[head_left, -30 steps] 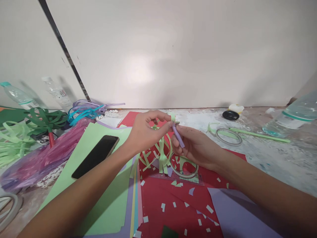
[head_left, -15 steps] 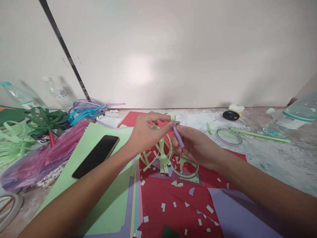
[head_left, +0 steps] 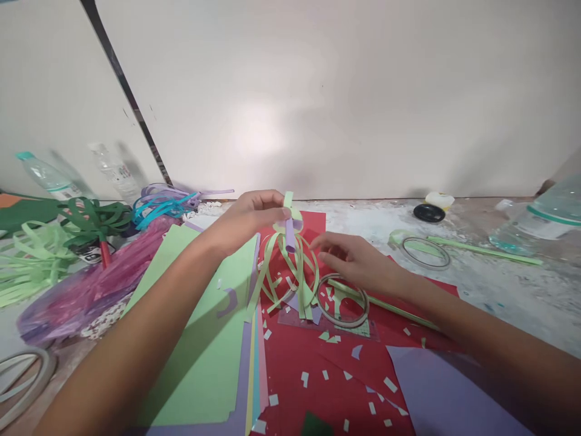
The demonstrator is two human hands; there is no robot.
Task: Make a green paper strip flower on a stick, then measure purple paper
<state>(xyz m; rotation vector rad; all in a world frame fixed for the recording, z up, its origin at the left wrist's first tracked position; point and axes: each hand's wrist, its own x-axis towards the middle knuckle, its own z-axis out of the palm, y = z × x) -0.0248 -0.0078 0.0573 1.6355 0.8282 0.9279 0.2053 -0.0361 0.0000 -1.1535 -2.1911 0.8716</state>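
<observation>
My left hand is closed, pinching a small rolled purple paper piece with pale green paper around its upper part. Loops and strips of light green paper show just below it. To the right, my right hand is open, fingers curved and apart, with nothing visible in it. It hovers just above a roll of tape and a thin light green paper stick lying on red paper. Part of a clear ruler shows beneath the strips.
Green sheets lie stacked at left over other colours; purple paper lies lower right. Pink plastic, fringed paper pieces and bottles stand far left. Another tape ring and a bottle are right.
My hands have separated: the left moved left with the purple roll, the right let go of it and opened. The green stick now shows below my right hand. The phone is no longer visible.
</observation>
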